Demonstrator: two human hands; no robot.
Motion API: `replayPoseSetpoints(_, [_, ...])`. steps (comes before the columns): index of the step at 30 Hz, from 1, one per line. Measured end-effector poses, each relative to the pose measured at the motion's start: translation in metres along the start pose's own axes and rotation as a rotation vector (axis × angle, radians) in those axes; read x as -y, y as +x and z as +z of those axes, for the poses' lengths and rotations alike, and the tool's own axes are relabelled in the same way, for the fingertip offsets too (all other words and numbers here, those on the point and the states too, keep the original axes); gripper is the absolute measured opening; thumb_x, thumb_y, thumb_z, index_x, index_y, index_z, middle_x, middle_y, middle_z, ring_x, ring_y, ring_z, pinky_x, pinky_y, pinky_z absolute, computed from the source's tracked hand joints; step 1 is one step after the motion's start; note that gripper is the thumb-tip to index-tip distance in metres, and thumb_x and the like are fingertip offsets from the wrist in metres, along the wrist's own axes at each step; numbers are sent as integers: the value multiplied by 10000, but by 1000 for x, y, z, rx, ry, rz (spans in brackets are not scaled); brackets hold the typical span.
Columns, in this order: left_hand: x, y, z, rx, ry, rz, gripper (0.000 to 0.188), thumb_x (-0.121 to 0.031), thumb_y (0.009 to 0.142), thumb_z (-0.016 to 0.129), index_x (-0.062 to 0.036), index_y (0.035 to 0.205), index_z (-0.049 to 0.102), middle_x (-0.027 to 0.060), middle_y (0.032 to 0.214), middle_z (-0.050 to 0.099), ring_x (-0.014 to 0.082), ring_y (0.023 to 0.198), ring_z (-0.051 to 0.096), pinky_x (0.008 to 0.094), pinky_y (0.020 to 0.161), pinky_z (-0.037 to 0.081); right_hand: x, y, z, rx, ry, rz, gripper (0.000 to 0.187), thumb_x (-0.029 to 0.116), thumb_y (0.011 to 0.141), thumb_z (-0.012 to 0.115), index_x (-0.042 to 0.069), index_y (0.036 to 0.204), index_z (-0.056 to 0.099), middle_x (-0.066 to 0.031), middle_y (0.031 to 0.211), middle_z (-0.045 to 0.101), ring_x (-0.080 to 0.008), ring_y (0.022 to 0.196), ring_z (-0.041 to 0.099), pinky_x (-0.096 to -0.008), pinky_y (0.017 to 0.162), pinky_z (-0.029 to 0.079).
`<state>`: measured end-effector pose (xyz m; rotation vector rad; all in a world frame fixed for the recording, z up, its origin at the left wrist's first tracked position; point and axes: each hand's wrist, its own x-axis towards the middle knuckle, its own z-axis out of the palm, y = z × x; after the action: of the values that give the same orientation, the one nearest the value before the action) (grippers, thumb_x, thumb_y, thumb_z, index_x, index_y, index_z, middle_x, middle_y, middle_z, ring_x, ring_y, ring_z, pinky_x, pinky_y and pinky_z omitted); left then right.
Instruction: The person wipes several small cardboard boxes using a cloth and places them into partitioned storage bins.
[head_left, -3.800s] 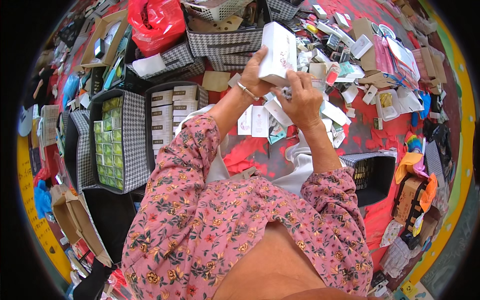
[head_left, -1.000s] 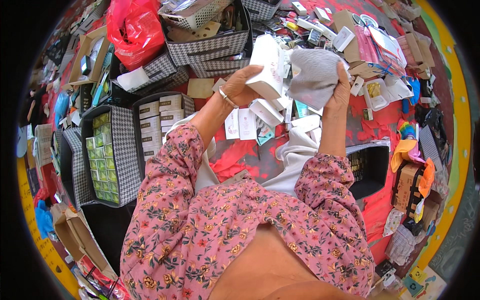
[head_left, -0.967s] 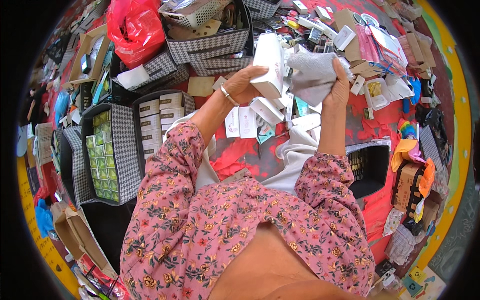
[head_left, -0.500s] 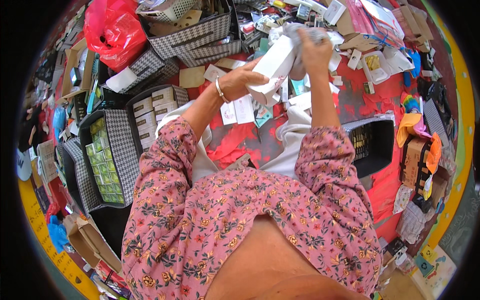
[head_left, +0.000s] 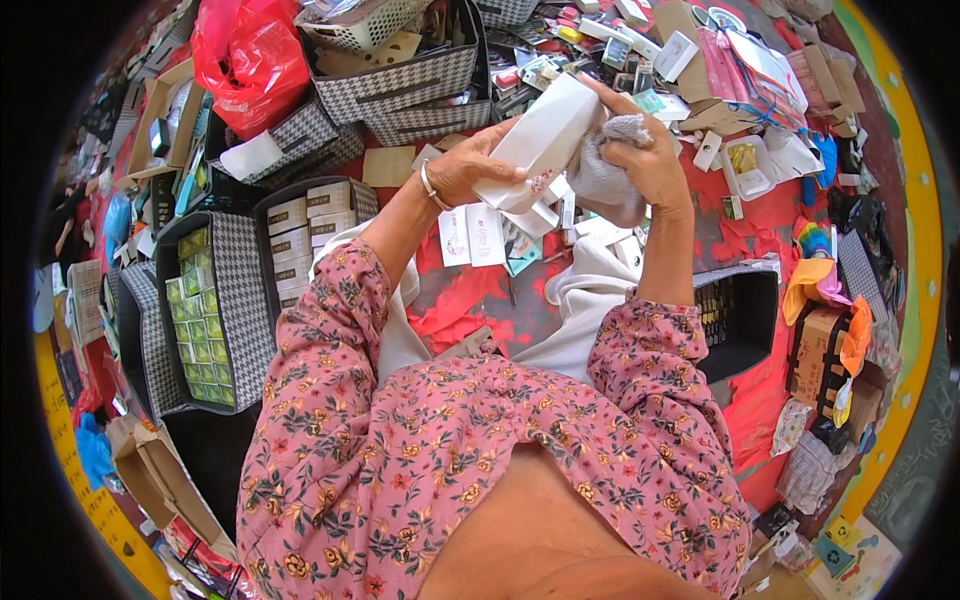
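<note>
As the head view looks down over your pink floral garment [head_left: 480, 440], your left hand [head_left: 465, 168] holds a long white box [head_left: 545, 140], its fingers closed around the near left end. The box is tilted, its far end leaning right, above the red-patched ground [head_left: 450, 320] in the middle of the scene. Your right hand [head_left: 650, 165] has its fingers bunched on a crumpled gray cloth [head_left: 612, 180], which lies against the right side of the box; some of those fingers reach the box's far end. A bracelet [head_left: 429, 181] circles your left wrist. Nearer to you than the box, two flat white packets [head_left: 470, 236] lie side by side. On the left, a houndstooth bin [head_left: 245, 310] holds rows of green packs [head_left: 200, 330], and just right of it another bin holds stacked pale boxes [head_left: 290, 245]. Far left sits a red plastic bag [head_left: 248, 65], beside houndstooth bins topped by a white perforated basket [head_left: 375, 28]. To the right, a black bin [head_left: 748, 335] holds dark packages, with a clear plastic tray [head_left: 763, 183] farther off.
</note>
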<state>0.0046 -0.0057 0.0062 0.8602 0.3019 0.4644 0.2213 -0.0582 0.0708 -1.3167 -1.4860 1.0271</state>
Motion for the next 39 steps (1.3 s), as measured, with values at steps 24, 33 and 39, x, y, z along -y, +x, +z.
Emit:
replayPoseSetpoints(24, [-10, -5, -11, -134, 64, -177, 530, -322, 816, 585, -48, 1236, 412, 68, 1110, 543, 124, 946, 557, 258, 810, 454, -37, 16, 29, -184, 649, 644, 599, 385, 694, 691, -23, 1100, 524, -100, 925, 590, -180, 786, 581, -282, 684, 468])
replayPoseSetpoints(33, [-21, -6, -7, -140, 508, 22, 566, 19, 803, 516, -83, 1322, 313, 116, 1204, 476, 179, 1053, 499, 273, 881, 399, -63, 20, 46, -299, 643, 588, 524, 343, 675, 682, 22, 1056, 517, -98, 871, 574, -196, 729, 565, -299, 629, 467])
replayPoseSetpoints(39, [0, -8, -8, -497, 852, 392, 932, -210, 560, 823, -47, 1302, 282, 141, 1097, 521, 196, 989, 536, 308, 827, 457, -48, 17, 57, -422, 892, 507, 447, 334, 739, 629, -9, 1008, 530, -112, 852, 593, -201, 725, 588, -317, 644, 479])
